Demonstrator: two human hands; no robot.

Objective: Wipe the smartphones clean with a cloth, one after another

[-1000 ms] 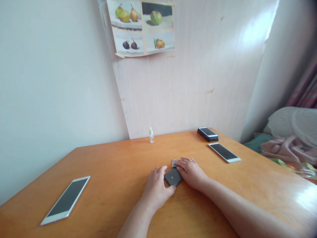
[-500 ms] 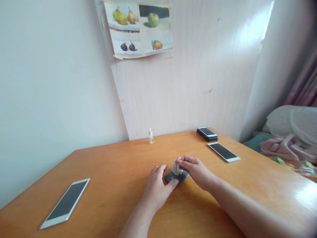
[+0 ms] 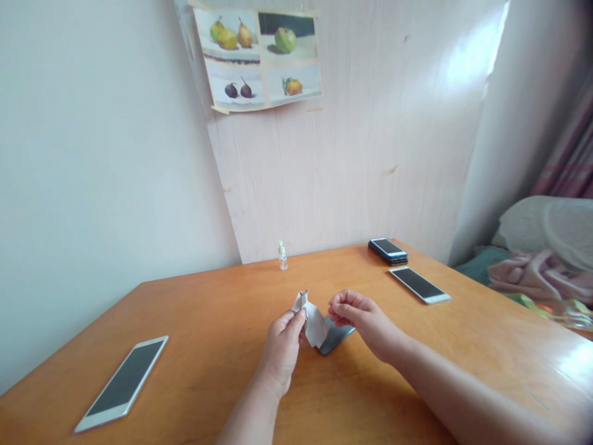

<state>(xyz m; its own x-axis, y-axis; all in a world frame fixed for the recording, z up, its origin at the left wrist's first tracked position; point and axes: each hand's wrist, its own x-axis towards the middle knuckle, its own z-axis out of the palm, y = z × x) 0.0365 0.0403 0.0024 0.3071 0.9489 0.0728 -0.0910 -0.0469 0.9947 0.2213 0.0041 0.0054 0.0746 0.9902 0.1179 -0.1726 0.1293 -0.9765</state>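
My left hand (image 3: 283,346) pinches a crumpled whitish cloth (image 3: 316,326) between thumb and fingers; it may be a tissue. Its lower part hangs over a dark phone (image 3: 334,339) that lies on the wooden table, hiding part of it. My right hand (image 3: 356,312) hovers at the phone's far right side, fingers curled together and apart from the cloth. Nothing shows between its fingertips.
A white tablet-like phone (image 3: 125,383) lies at the left on the table (image 3: 204,346). At the back stands a small clear bottle (image 3: 283,256). To the right are a stack of phones (image 3: 388,248) and another white phone (image 3: 419,285).
The cloth has passed from my right hand to my left, which has lifted off the phone and closed on it. My right hand has let go and stays close by.
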